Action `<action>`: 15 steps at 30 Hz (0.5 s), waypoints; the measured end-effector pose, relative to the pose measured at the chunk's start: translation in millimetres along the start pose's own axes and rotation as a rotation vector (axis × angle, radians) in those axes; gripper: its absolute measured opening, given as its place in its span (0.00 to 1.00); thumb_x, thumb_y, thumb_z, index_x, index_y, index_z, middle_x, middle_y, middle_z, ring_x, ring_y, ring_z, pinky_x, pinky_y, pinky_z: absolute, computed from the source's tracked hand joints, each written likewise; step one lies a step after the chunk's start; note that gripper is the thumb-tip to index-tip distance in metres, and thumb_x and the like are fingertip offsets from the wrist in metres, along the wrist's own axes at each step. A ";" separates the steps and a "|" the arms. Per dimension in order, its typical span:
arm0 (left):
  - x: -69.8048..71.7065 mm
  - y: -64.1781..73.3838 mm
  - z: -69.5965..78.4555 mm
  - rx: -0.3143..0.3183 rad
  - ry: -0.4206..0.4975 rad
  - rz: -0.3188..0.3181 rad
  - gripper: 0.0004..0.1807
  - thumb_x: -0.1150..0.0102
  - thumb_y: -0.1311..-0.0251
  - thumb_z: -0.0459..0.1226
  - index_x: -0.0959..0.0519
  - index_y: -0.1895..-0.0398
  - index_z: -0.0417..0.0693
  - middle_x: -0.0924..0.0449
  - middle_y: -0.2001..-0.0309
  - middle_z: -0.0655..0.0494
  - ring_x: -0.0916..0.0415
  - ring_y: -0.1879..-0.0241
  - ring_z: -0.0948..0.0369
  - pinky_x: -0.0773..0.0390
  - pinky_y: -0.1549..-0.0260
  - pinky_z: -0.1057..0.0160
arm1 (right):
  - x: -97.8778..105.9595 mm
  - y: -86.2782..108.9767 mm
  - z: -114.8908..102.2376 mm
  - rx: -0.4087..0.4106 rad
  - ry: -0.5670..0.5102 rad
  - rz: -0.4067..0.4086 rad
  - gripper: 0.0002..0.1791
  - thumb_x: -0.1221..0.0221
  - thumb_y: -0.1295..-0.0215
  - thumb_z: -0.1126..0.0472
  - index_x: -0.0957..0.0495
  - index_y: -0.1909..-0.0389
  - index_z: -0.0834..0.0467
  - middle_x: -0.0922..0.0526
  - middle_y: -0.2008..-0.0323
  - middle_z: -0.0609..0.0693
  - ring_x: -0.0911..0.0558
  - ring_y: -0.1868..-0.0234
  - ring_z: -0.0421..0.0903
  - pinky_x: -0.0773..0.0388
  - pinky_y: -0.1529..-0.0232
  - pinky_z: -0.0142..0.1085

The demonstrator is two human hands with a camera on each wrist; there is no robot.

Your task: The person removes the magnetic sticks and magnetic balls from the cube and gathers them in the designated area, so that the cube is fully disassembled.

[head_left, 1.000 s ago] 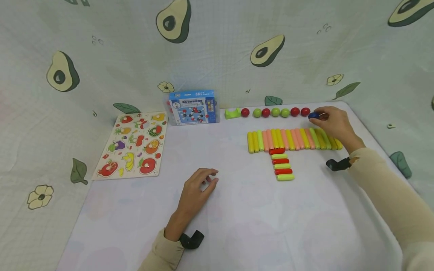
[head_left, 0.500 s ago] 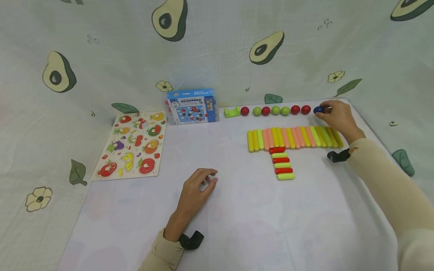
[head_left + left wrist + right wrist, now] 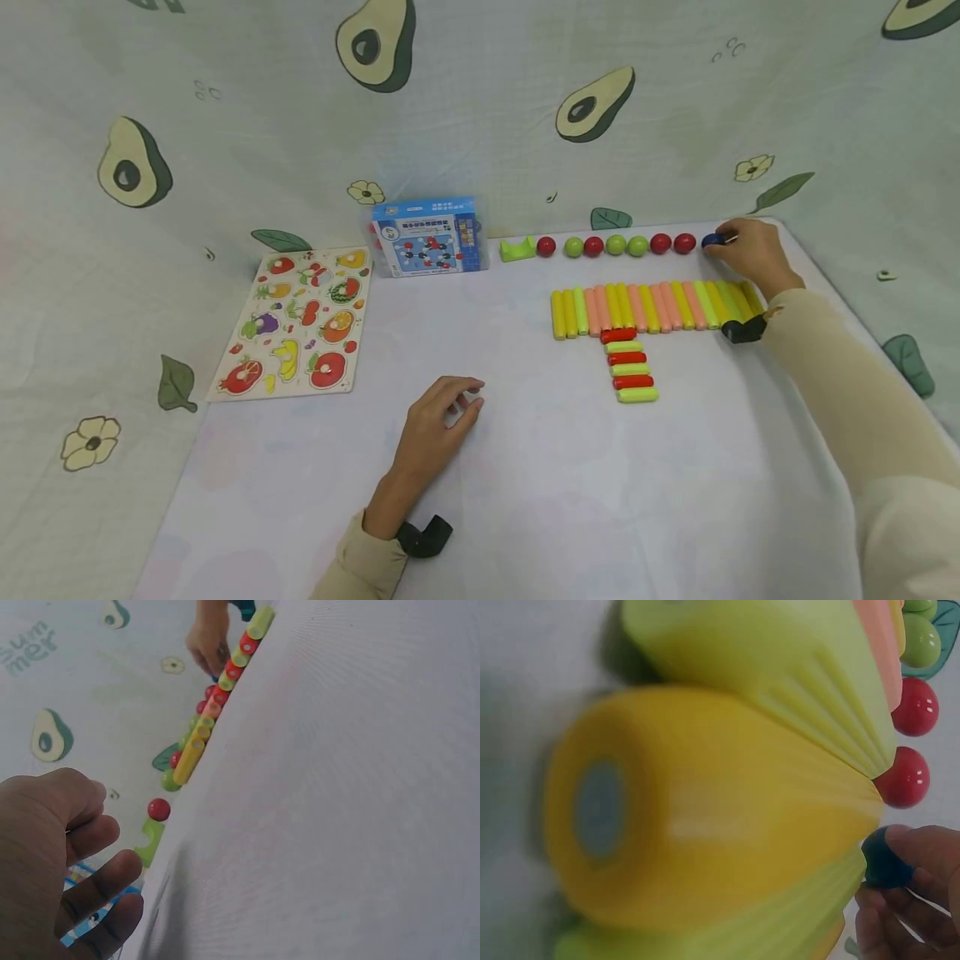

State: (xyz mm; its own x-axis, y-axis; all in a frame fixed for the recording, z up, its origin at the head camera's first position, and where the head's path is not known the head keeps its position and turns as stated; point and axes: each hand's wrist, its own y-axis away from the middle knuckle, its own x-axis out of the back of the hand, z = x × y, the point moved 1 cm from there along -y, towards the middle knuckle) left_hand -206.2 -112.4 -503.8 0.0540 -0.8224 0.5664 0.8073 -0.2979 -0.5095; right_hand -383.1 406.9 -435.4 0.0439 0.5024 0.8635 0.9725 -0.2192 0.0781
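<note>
My right hand (image 3: 752, 251) pinches a small dark blue ball (image 3: 886, 859) between thumb and fingers, at the right end of a row of balls along the table's back edge. Closest to it in that row is a red ball (image 3: 685, 243); other red and green balls run leftward to a light green notched block (image 3: 517, 249). In front of this hand lie yellow, green and pink rods (image 3: 655, 307), side by side. My left hand (image 3: 435, 425) rests on the table at front centre, fingers loosely bent, holding nothing.
Short red and green rods (image 3: 630, 370) form a column below the long ones. A fruit puzzle board (image 3: 300, 321) lies at the left. The blue box (image 3: 427, 237) stands at the back, against an avocado-print cloth (image 3: 480, 108).
My right hand has shifted the blue ball a little to the right and back, widening the space to the nearest red ball. The left hand stays where it was.
</note>
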 end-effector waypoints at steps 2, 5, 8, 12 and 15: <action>1.7 0.6 0.1 0.007 -0.003 -0.012 0.14 0.33 0.36 0.36 0.18 0.48 0.52 0.20 0.53 0.65 0.23 0.63 0.66 0.20 0.64 0.66 | -2.3 -2.4 2.2 -0.010 -0.001 -0.005 0.30 0.44 0.26 0.53 0.34 0.34 0.72 0.33 0.41 0.73 0.33 0.44 0.68 0.31 0.41 0.62; 3.5 1.5 -0.9 0.014 0.001 -0.033 0.13 0.34 0.35 0.37 0.18 0.48 0.52 0.20 0.52 0.65 0.22 0.62 0.66 0.20 0.63 0.67 | -5.2 -5.2 6.3 -0.015 0.011 -0.014 0.30 0.44 0.26 0.54 0.35 0.34 0.72 0.33 0.41 0.73 0.34 0.43 0.69 0.33 0.40 0.63; 3.0 1.0 -2.2 0.005 0.014 -0.029 0.13 0.34 0.35 0.37 0.18 0.48 0.51 0.20 0.52 0.64 0.23 0.62 0.65 0.20 0.63 0.66 | -3.8 -6.3 7.2 -0.012 0.035 -0.030 0.32 0.45 0.25 0.53 0.37 0.33 0.73 0.33 0.40 0.74 0.34 0.42 0.69 0.34 0.39 0.64; -0.7 -1.2 -2.9 0.007 0.032 -0.021 0.14 0.34 0.35 0.36 0.18 0.47 0.51 0.20 0.52 0.65 0.23 0.62 0.65 0.20 0.63 0.65 | 5.1 4.7 1.8 0.004 0.051 -0.027 0.37 0.48 0.24 0.47 0.42 0.30 0.73 0.35 0.38 0.75 0.35 0.40 0.71 0.36 0.39 0.65; -3.3 -4.7 -3.6 0.039 0.037 -0.047 0.13 0.37 0.32 0.39 0.18 0.46 0.53 0.20 0.52 0.66 0.24 0.61 0.67 0.21 0.62 0.66 | 10.1 24.0 -4.5 0.054 0.051 0.012 0.38 0.53 0.24 0.43 0.41 0.30 0.73 0.35 0.37 0.75 0.36 0.39 0.71 0.37 0.39 0.66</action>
State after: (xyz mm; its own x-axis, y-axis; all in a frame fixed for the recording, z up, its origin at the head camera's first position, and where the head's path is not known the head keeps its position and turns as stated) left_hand -212.3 -110.1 -505.7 -0.0058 -0.8256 0.5642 0.8309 -0.3179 -0.4566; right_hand -360.3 403.0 -422.6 0.0455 0.4565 0.8886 0.9829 -0.1792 0.0418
